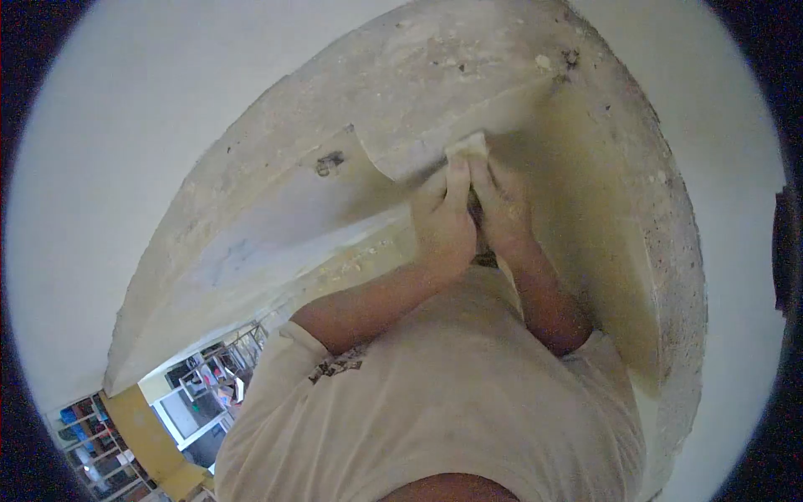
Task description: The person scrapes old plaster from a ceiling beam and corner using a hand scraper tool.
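Note:
My left hand (442, 219) and my right hand (504, 205) are side by side in front of my chest, fingers pointing away from me. Both are closed, thumbs near each other, on the edge of a pale, thin sheet (470, 144) that pokes out past the fingertips. Whether this piece is cloth or paper I cannot tell. Around the hands spreads more pale sheet material (293, 205), with a curved edge left of my left hand and faint dark marks on it. A dark gap shows between my palms.
Underneath is a worn, speckled surface (418, 50) with dark spots and a chipped, curved edge. A smooth pale area (159, 109) lies beyond it. At lower left stand a yellow post (146, 435), shelves with assorted items (92, 443) and a white-framed panel (188, 414).

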A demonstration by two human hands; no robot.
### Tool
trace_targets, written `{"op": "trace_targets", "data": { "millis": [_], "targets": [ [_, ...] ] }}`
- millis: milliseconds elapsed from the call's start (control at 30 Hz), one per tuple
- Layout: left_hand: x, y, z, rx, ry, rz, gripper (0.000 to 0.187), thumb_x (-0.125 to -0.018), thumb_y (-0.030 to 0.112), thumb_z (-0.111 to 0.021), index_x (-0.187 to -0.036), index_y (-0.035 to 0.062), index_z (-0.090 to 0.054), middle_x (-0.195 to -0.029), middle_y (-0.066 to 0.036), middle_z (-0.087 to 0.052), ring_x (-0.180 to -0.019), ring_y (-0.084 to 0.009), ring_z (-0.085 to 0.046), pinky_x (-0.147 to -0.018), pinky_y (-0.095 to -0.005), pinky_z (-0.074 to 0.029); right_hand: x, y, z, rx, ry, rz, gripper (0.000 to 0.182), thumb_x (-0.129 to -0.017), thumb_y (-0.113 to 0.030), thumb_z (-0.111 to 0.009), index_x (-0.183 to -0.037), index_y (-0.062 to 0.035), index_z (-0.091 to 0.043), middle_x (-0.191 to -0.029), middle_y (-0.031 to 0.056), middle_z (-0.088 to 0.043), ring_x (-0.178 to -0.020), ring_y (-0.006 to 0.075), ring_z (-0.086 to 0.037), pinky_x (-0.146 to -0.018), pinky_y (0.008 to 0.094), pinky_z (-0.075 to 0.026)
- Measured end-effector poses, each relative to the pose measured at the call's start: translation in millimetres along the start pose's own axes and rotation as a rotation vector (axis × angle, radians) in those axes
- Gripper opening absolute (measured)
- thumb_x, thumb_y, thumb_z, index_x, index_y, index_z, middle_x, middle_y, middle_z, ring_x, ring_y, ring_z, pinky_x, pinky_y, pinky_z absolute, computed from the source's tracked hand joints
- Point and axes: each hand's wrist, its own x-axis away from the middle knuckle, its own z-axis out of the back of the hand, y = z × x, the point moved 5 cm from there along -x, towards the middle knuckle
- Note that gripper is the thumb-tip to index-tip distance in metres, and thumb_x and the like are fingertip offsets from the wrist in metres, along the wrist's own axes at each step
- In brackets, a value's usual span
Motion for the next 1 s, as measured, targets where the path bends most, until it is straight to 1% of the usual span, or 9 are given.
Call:
{"op": "trace_targets", "data": {
  "millis": [167, 333, 433, 533, 633, 800, 833, 900, 1000],
  "targets": [
    [-5.9, 1.4, 3.3, -0.121, 0.035, -0.111, 0.044, -0.09, 0.036, -0.036, -0.072, -0.0007, -0.053, -0.058, -0.002, -0.047, -0.054, -0.0106, -0.04, -0.048, -0.0288, -0.035, -2.4, 4.9, -2.7, 0.079, 0.051, 0.147, 0.033, -0.087, -0.029, -0.045, -0.083, 0.0012, -0.057, -0.066, 0.0091, -0.057, -0.059, 0.013, -0.048, -0.054, 0.0303, -0.041],
    [-3.9, 4.4, -1.0, -0.17, 0.02, -0.191, 0.045, -0.09, 0.037, -0.036, -0.072, 0.0001, -0.054, -0.057, -0.003, -0.048, -0.051, -0.0098, -0.04, -0.046, -0.0273, -0.035, 5.8, -4.7, -0.6, 0.106, -0.022, -0.05, 0.031, -0.088, -0.027, -0.043, -0.09, 0.0005, -0.058, -0.069, 0.0072, -0.058, -0.065, 0.0115, -0.05, -0.058, 0.0291, -0.043],
    [1.0, 5.2, 0.3, 0.021, 0.092, -0.048, 0.043, -0.09, 0.036, -0.037, -0.071, 0.0012, -0.054, -0.058, -0.002, -0.048, -0.051, -0.0088, -0.04, -0.045, -0.0263, -0.035, 1.3, -20.5, -1.0, 0.042, -0.035, 0.058, 0.03, -0.088, -0.026, -0.044, -0.091, 0.0001, -0.058, -0.068, 0.0057, -0.058, -0.063, 0.0098, -0.049, -0.057, 0.0279, -0.042],
    [-0.8, 7.2, 1.6, 0.173, -0.016, -0.086, 0.042, -0.09, 0.035, -0.037, -0.071, 0.0021, -0.055, -0.058, -0.001, -0.047, -0.05, -0.0086, -0.04, -0.044, -0.0255, -0.035, 2.8, -20.8, -3.4, 0.012, -0.074, -0.12, 0.03, -0.088, -0.026, -0.044, -0.09, 0.0003, -0.058, -0.07, 0.0048, -0.057, -0.064, 0.0084, -0.049, -0.058, 0.0257, -0.042],
    [-5.0, -1.2, -2.0, 0.053, 0.018, -0.016, 0.041, -0.09, 0.035, -0.038, -0.072, 0.002, -0.055, -0.06, -0.001, -0.05, -0.051, -0.0092, -0.043, -0.045, -0.0244, -0.036, 7.2, -11.9, -3.9, -0.137, 0.028, 0.0, 0.03, -0.088, -0.027, -0.044, -0.091, 0.0001, -0.058, -0.074, 0.0032, -0.057, -0.066, 0.0083, -0.049, -0.06, 0.024, -0.042],
    [-7.9, 20.2, 5.5, -0.437, -0.002, -0.331, 0.035, -0.09, 0.031, -0.04, -0.082, 0.001, -0.057, -0.068, 0.0, -0.052, -0.061, -0.0086, -0.046, -0.053, -0.0247, -0.039, 6.8, -22.2, -2.8, -0.006, -0.017, 0.057, 0.03, -0.088, -0.028, -0.045, -0.093, -0.0019, -0.06, -0.077, 0.0013, -0.057, -0.069, 0.0085, -0.049, -0.062, 0.0231, -0.042],
    [-8.7, 16.8, 2.7, -0.43, -0.003, -0.359, 0.035, -0.09, 0.031, -0.04, -0.082, 0.001, -0.057, -0.068, 0.0, -0.052, -0.061, -0.0086, -0.046, -0.053, -0.0247, -0.039, 4.7, -18.1, -3.9, -0.044, 0.017, 0.103, 0.03, -0.088, -0.029, -0.046, -0.092, -0.0027, -0.06, -0.077, 0.0006, -0.057, -0.068, 0.0087, -0.049, -0.061, 0.0235, -0.042],
    [-2.8, -9.2, 3.9, 0.2, -0.011, -0.008, 0.03, -0.09, 0.026, -0.041, -0.087, 0.0005, -0.057, -0.069, -0.002, -0.053, -0.064, -0.0108, -0.048, -0.057, -0.0269, -0.041, 4.1, -10.3, -8.6, -0.115, 0.048, 0.068, 0.029, -0.087, -0.029, -0.047, -0.089, -0.0031, -0.06, -0.075, 0.0001, -0.057, -0.065, 0.0082, -0.048, -0.058, 0.0234, -0.041],
    [1.4, 14.5, 4.1, -0.008, -0.118, -0.204, 0.029, -0.089, 0.025, -0.043, -0.097, -0.0001, -0.054, -0.079, -0.003, -0.054, -0.071, -0.0115, -0.048, -0.064, -0.0273, -0.042, 3.7, -22.3, -5.4, -0.167, 0.038, 0.014, 0.028, -0.087, -0.03, -0.048, -0.084, -0.0042, -0.059, -0.07, -0.001, -0.056, -0.06, 0.0074, -0.047, -0.053, 0.0231, -0.04]
  ]
}}
